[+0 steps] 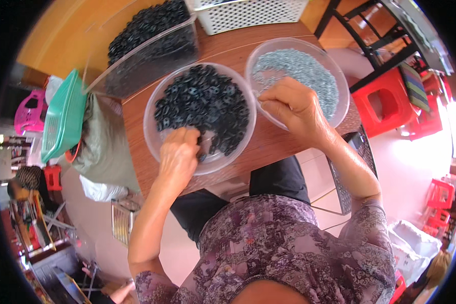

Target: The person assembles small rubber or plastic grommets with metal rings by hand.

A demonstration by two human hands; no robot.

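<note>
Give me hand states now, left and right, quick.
Left hand: curled shut in the bowl of black washers; what it holds is hidden.
Right hand: fingers pinched over the bowl of small silver parts; contents cannot be told.

I see two clear glossy plastic bowls (154,109) on a smooth, reddish wood-look table (268,139), one w/ matt black rubbery-looking rings (202,104), the other w/ dull grey metal bits (301,68), plus a white plastic mesh basket (248,15) & patterned cloth blouse (289,248).
</note>
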